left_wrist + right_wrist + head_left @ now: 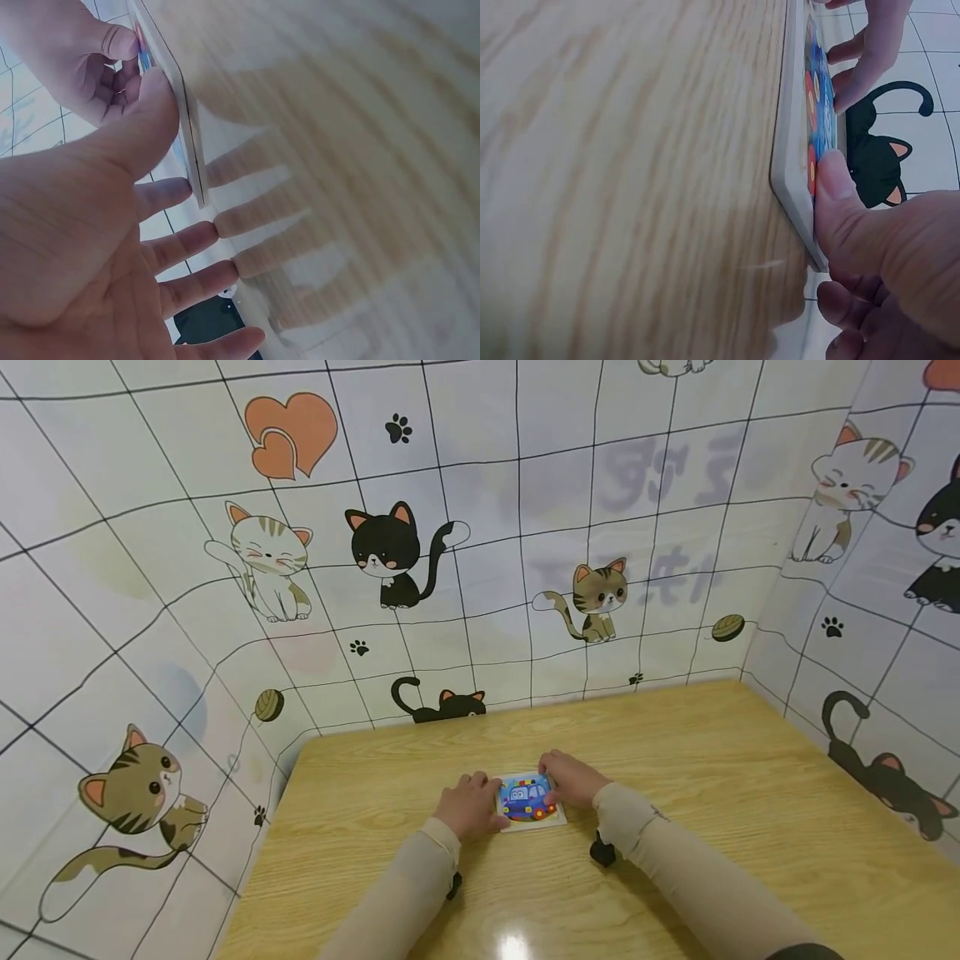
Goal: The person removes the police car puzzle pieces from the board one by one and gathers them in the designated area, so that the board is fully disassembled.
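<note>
A small jigsaw puzzle board [527, 800] with a pale frame and a blue cartoon car picture lies on the wooden table. At its left side is my left hand [471, 806], thumb against the board and index fingertip at its edge. The other fingers of that hand [90, 217] spread out, tips at the tabletop. My right hand [573, 779] holds the right side of the board, its thumb [840, 187] lying over the picture near the edge. Its other fingers curl beyond the far edge, partly hidden behind the thumb.
The light wood table [697, 760] stretches around the board. Behind it and at both sides stands a white grid-lined wall covering [495, 643] printed with cats. A black wrist device [602, 850] hangs below the right sleeve.
</note>
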`<state>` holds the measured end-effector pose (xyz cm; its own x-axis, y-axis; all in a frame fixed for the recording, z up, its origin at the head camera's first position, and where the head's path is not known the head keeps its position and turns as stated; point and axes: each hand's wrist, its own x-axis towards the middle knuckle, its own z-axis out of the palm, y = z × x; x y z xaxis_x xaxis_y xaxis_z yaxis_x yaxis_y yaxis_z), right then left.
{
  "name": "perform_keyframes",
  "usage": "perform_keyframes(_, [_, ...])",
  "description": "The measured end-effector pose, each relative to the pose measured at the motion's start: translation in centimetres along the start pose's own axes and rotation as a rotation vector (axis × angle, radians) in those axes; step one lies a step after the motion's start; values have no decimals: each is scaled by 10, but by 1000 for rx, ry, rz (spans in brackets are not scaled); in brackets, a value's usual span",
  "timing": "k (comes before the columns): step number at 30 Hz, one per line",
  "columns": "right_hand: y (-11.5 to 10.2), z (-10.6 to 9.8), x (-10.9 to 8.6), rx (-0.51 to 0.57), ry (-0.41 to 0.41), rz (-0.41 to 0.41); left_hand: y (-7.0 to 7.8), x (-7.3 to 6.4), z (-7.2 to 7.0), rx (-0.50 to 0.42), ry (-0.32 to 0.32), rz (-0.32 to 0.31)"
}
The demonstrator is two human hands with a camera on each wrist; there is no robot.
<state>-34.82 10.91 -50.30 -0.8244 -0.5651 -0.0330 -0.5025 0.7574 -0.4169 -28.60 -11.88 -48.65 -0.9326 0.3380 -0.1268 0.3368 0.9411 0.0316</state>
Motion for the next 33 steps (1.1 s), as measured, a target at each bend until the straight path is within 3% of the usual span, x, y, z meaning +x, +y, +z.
perform_keyframes(14, [-2, -7, 15, 40, -152, 68, 6, 2, 6, 92, 33, -61])
perform_keyframes(33, [-4, -9, 12, -5, -96, 50, 6, 1, 6, 124, 40, -64])
